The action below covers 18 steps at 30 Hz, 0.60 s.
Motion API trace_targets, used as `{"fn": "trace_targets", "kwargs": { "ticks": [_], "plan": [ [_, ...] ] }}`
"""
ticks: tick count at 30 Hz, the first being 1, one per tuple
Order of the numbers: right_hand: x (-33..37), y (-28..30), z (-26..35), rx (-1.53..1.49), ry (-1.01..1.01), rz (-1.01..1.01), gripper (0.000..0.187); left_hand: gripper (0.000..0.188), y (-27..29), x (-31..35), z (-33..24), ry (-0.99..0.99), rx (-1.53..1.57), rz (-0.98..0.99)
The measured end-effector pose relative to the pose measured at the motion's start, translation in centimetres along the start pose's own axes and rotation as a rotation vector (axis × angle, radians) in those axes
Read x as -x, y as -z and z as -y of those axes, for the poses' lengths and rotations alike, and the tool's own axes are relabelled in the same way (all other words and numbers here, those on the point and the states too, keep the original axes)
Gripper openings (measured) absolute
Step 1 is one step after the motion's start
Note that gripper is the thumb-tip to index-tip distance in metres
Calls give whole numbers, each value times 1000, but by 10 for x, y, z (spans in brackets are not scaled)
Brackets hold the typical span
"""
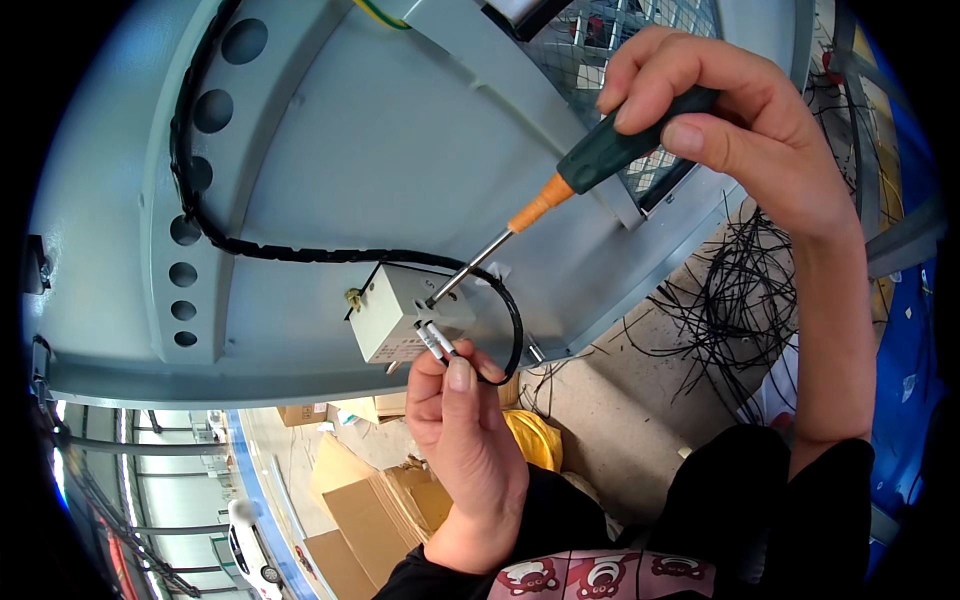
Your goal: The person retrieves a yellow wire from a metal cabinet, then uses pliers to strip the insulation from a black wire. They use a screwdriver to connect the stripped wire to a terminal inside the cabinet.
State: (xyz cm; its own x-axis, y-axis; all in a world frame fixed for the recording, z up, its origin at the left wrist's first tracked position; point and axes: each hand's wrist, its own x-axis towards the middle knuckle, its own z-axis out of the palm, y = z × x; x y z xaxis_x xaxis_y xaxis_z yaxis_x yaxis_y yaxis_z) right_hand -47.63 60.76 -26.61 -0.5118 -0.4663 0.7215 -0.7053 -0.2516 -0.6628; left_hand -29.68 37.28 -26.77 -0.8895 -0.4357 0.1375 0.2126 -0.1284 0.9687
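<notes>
A small whitish box-shaped electrical unit (pixel 392 318) is fixed to a grey metal panel (pixel 400 170). My right hand (pixel 715 120) grips the dark green and orange handle of a screwdriver (pixel 545 203). The screwdriver slants down to the left, its metal tip at an opening in the unit's face. Below that, my left hand (pixel 462 420) pinches two black wires with white marker sleeves (pixel 437 342). Their ends meet the unit's face just under the tip; how deep they sit is hidden. A black wrapped cable (pixel 330 254) runs across the panel and loops round to the pinched wires.
A heap of loose black wires (pixel 725 310) lies on the floor at right. Cardboard boxes (pixel 375 525) and a yellow item (pixel 535 438) lie below the panel. Round holes line the panel's left strip (pixel 183 274). Wire mesh (pixel 590 70) shows behind my right hand.
</notes>
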Motion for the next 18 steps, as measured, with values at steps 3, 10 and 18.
{"fn": "trace_targets", "kwargs": {
  "ticks": [3,10,18],
  "plan": [
    [1,-2,-2,1,-39,-14,19,18,-1,0,1,4,2,-4],
    [-6,2,14,-27,-373,10,22,18,-7,0,2,-11,-9,-27],
    [-14,-5,25,-62,-519,-9,31,20,-5,-2,4,-15,-8,-45]
  ]
}}
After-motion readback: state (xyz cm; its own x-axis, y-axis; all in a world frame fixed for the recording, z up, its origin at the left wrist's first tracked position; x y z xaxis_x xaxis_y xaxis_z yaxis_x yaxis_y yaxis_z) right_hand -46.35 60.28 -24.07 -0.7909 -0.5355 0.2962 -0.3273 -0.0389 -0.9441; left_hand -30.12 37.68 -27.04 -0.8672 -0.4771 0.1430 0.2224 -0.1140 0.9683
